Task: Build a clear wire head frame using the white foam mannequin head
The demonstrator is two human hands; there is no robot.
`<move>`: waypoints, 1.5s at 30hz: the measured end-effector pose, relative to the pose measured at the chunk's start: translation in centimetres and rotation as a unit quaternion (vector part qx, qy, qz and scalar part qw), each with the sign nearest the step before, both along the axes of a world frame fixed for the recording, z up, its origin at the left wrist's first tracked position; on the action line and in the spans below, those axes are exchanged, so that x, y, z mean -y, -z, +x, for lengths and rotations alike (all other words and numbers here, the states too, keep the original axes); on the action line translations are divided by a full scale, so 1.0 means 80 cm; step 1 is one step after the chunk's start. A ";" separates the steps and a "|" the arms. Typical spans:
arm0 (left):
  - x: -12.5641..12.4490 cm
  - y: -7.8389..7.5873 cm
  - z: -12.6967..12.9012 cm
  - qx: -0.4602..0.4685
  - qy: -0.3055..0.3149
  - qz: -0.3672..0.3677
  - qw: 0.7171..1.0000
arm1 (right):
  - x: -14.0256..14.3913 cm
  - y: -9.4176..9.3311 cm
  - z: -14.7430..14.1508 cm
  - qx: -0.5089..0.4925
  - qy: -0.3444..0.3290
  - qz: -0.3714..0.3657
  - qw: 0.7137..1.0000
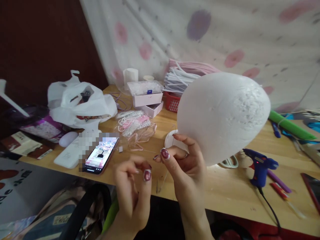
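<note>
My left hand (135, 186) is closed over the table's front edge, fingertips pinched together; anything between them is too small to make out. Just right of it, my right hand (187, 166) pinches thumb against index finger, and what it grips is also unclear. A faint thin strand (165, 178) shows between and below the hands. Behind my right hand stands a large white foam form (220, 113), egg-shaped and tilted, with a rough pitted patch on its upper right. My right fingers overlap its lower left in view; whether they touch cannot be told.
A lit phone (101, 155) leans by a white power bank (70, 155) on the left. Bagged pearl strings (135, 123), white boxes (147, 98) and pipe cleaners (180, 78) sit behind. To the right are a blue glue gun (260, 166) with its cord and a green roll (291, 125).
</note>
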State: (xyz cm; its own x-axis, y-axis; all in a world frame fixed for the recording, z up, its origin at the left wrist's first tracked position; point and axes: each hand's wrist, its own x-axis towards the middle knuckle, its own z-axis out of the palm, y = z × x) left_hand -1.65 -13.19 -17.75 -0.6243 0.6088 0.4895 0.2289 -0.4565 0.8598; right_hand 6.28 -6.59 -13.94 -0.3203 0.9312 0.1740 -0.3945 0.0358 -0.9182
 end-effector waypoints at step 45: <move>0.003 -0.017 -0.072 0.046 -0.038 0.045 0.997 | -0.019 0.004 0.006 0.032 0.046 0.058 0.997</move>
State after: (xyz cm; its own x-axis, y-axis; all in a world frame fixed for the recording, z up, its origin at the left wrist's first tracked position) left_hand -7.41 -13.42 -16.42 -0.7116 0.5141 0.4789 0.1876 -0.5178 0.8347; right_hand 6.78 -5.06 -14.29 -0.2491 0.9317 0.2644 -0.3261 0.1764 -0.9287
